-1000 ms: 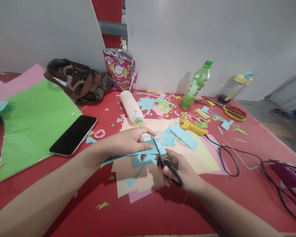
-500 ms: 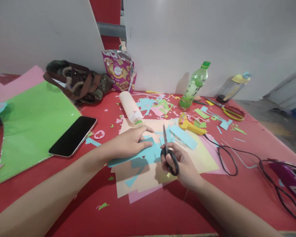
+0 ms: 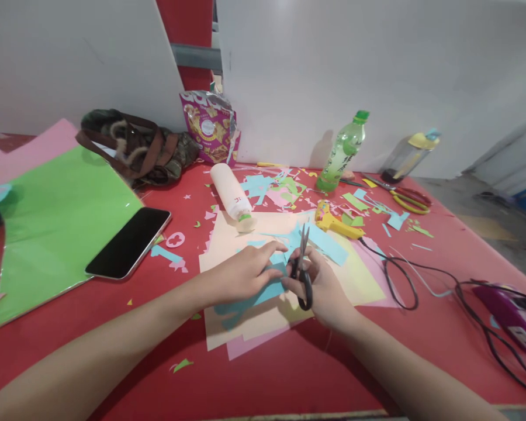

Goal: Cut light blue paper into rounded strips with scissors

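Observation:
My right hand [image 3: 326, 289] is wrapped round the black handles of a pair of scissors [image 3: 304, 245], whose blades point away from me and stand slightly apart. A sheet of light blue paper [image 3: 265, 292] is gripped by my left hand [image 3: 239, 275], thumb on top and the other fingers partly hidden. The scissors are close to this sheet's right end. Beneath both hands lie peach sheets of paper [image 3: 221, 245]. More blue strips [image 3: 328, 245] rest on the stack just beyond my right hand.
A white bottle [image 3: 230, 190] lies beyond my left hand. A yellow glue gun [image 3: 337, 225] with a black cord sits at right. A phone [image 3: 129, 242] rests on green paper [image 3: 56, 216]. Behind stand a green drink bottle [image 3: 344, 152], a snack bag [image 3: 210, 128] and a camouflage bag [image 3: 135, 146].
My left hand has moved slightly right with the blue sheet. The scissors have come closer to it, and their blades have parted and tilted to the right.

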{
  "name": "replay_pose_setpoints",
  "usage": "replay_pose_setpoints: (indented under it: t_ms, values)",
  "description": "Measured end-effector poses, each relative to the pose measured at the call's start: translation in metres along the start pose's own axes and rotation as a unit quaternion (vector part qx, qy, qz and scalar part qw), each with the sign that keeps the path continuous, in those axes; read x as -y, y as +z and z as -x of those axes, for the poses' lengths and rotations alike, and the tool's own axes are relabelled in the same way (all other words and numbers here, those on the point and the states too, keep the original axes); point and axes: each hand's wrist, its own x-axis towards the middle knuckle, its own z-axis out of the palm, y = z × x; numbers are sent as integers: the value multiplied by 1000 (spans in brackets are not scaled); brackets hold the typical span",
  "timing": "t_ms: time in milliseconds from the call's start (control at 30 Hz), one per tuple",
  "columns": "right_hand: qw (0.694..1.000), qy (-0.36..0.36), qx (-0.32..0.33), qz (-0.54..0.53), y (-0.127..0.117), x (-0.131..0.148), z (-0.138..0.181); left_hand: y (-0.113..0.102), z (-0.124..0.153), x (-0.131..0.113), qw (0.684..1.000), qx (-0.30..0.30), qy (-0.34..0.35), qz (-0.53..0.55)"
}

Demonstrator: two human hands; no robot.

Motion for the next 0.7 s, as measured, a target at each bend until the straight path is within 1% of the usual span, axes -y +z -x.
replay_pose_setpoints:
  t_ms: [100, 233, 333, 400, 433, 533, 600, 700]
  values:
    - [999, -15, -30, 2, -2, 1, -2, -1, -2, 2, 1000, -18, 7, 15]
    - [992, -61, -112, 7, -9, 2, -8, -10, -4, 3, 999, -35, -6, 20]
    - [983, -93, -161, -1, -15, 3, -13, -17, -6, 10, 996, -34, -61, 60]
    - [976, -116, -186, -7, -17, 3, -16, -19, -8, 18, 990, -60, -101, 81]
    - [974, -121, -193, -9, -18, 3, -17, -20, -9, 22, 987, -76, -103, 95]
    - [974, -116, -193, -6, -19, 3, -18, -22, -8, 32, 974, -97, -117, 168]
    - [977, -105, -183, -6, -18, 2, -18, -21, -5, 35, 961, -132, -134, 202]
    - [984, -89, -155, 0, -16, 0, -17, -19, 1, 37, 940, -200, -144, 237]
